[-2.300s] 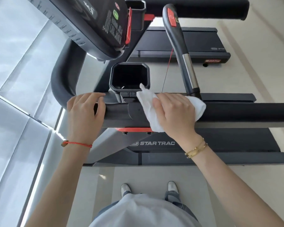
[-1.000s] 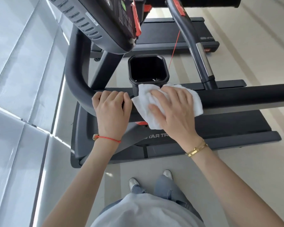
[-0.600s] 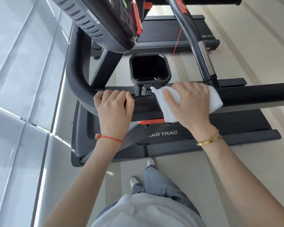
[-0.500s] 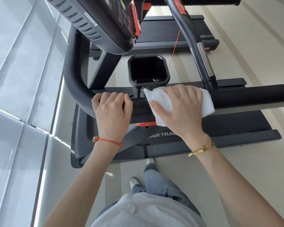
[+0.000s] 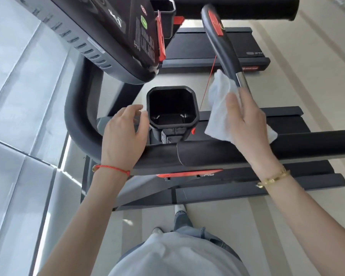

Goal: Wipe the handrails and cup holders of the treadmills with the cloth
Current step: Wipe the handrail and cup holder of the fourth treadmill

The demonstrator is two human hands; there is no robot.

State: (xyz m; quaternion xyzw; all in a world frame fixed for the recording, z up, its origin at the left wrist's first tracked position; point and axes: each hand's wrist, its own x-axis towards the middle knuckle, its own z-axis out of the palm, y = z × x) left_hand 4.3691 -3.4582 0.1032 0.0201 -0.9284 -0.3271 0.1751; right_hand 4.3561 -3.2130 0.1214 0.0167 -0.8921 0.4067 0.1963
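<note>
My right hand [image 5: 245, 124] holds a white cloth [image 5: 220, 108] lifted off the black side handrail [image 5: 317, 143], its top corner touching the curved centre grip bar [image 5: 221, 42] near the metal sensor band. My left hand [image 5: 125, 134] hovers with fingers spread beside the left wall of the black square cup holder [image 5: 172, 107], holding nothing. The handrail runs left to right below both hands and curves up at the left.
The treadmill console [image 5: 112, 32] hangs over the upper left. A red safety cord [image 5: 207, 82] drops beside the grip bar. A second cup holder [image 5: 164, 8] and a second treadmill deck [image 5: 207, 46] lie beyond. A window wall [image 5: 18, 96] lines the left. My feet stand on pale floor.
My right hand has lifted the cloth off the handrail and up to the centre grip bar. My left hand has let go of the rail and moved beside the cup holder.
</note>
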